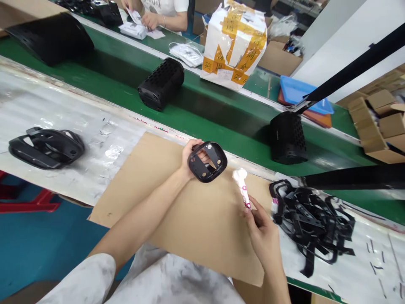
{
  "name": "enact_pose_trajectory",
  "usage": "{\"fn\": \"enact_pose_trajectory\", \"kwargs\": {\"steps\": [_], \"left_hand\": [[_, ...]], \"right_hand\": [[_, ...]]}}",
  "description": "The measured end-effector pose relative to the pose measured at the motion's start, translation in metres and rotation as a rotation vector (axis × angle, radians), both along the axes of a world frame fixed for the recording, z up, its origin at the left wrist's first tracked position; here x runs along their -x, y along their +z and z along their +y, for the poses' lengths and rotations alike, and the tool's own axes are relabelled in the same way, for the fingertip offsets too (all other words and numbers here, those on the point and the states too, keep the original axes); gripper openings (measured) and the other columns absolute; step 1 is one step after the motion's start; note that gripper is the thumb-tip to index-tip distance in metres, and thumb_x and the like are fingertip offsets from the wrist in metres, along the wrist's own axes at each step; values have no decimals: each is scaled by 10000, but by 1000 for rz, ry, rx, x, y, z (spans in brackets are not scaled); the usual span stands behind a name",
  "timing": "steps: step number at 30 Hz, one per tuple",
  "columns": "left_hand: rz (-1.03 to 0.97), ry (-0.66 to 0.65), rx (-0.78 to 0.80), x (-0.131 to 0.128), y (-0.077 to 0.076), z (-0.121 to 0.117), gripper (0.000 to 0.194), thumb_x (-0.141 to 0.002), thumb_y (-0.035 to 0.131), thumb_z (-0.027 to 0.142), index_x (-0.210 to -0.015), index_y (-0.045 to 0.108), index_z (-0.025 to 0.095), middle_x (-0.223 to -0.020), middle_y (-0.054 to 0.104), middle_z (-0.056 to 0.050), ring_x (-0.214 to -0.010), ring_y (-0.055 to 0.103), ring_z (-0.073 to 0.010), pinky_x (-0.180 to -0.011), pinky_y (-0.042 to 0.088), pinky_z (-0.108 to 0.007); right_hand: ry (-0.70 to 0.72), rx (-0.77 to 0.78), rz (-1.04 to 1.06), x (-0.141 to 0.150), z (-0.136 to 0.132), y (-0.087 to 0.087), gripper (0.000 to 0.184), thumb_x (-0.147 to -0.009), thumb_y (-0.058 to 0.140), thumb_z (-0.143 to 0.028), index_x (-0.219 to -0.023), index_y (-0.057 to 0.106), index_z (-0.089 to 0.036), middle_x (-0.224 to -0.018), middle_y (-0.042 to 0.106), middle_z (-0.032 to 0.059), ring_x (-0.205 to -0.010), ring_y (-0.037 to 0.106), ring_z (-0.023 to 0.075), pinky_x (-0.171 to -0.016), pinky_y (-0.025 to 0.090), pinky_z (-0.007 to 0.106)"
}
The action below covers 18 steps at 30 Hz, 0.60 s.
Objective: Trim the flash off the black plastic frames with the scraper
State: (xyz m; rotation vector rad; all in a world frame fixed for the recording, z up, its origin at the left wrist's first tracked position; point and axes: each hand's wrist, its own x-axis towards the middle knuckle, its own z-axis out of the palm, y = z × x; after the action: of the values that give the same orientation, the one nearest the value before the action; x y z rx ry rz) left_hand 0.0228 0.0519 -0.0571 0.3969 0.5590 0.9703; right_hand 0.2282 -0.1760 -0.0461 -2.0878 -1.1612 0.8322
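My left hand (pixel 187 158) is closed around the left side of a black plastic frame (pixel 217 153) with rounded corners and an open middle. Fingers show through its opening. Over the brown cardboard sheet (pixel 164 185), my right hand (pixel 265 236) pinches the lower end of a white stick-like tool (pixel 242 188) with pink markings and a rounded white tip. That tip points up and away, a short distance right of the frame and apart from it. What the tool is exactly I cannot make out.
A pile of black plastic frames (pixel 313 219) lies at right, and stacked black frames (pixel 47 147) at left. Black perforated housings (pixel 163 82) stand on the green conveyor belt (pixel 215 114). Beyond are a taped white box (pixel 234 46) and a co-worker's hands (pixel 148 20). Black bars (pixel 357 67) jut in at right.
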Motion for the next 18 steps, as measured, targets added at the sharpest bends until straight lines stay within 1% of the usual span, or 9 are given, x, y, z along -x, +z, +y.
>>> {"fn": "enact_pose_trajectory", "kwargs": {"steps": [2,4,7,9,11,13,15,16,18], "left_hand": [[-92,-22,10,6,7,1,550,-934,390,409,-517,100,198,-459,20,22,-391,91,-72,-453,174,-283],[-155,-33,26,9,11,0,551,-982,304,376,-507,87,202,-473,-7,17,-385,85,-76,-455,174,-282],[-188,-42,51,10,14,-1,542,-1005,248,348,-507,84,210,-485,-26,15,-399,67,-80,-461,177,-281],[-143,-26,43,7,14,-4,507,-985,266,342,-523,102,211,-486,-12,15,-414,65,-88,-468,190,-286],[-57,23,-9,2,14,-9,445,-939,334,337,-557,150,202,-506,59,9,-441,117,-93,-491,216,-287],[5,100,-123,-5,12,-19,413,-890,425,345,-596,178,192,-552,129,0,-494,193,-97,-536,257,-290],[50,177,-311,-11,9,-31,436,-880,484,358,-599,201,183,-572,180,-10,-553,257,-112,-591,298,-311],[90,213,-432,-14,7,-38,450,-896,494,362,-589,222,178,-578,215,-18,-581,288,-124,-616,313,-325],[230,269,-714,-16,2,-48,448,-942,496,365,-584,314,165,-650,350,-46,-661,375,-149,-661,344,-342]], "right_hand": [[33,64,-75,-4,0,-7,580,-959,607,-591,-1454,613,-289,-1079,728,67,-933,672,232,-859,525,363],[85,71,-102,-7,2,-10,535,-980,579,-569,-1435,622,-291,-1209,712,76,-1067,676,261,-968,516,414],[127,-84,-216,-6,7,-6,451,-992,568,-516,-1326,707,-247,-1316,644,117,-1198,632,280,-1055,493,457],[83,-205,-251,-1,15,1,405,-972,606,-500,-1224,756,-221,-1341,614,134,-1249,599,286,-1089,480,467],[18,-222,-70,10,26,9,410,-960,645,-495,-1244,736,-214,-1336,633,133,-1254,607,277,-1106,477,460],[16,-159,287,25,42,12,493,-970,647,-499,-1377,647,-220,-1347,651,123,-1226,642,255,-1105,487,442],[107,-126,570,40,61,9,577,-980,636,-508,-1485,549,-242,-1424,612,105,-1253,636,240,-1119,480,426],[143,-134,641,47,71,6,590,-977,637,-517,-1488,541,-240,-1432,606,101,-1266,627,240,-1120,477,415],[156,-162,705,55,91,1,570,-951,657,-544,-1412,599,-214,-1349,655,103,-1191,659,246,-1051,516,395]]}}
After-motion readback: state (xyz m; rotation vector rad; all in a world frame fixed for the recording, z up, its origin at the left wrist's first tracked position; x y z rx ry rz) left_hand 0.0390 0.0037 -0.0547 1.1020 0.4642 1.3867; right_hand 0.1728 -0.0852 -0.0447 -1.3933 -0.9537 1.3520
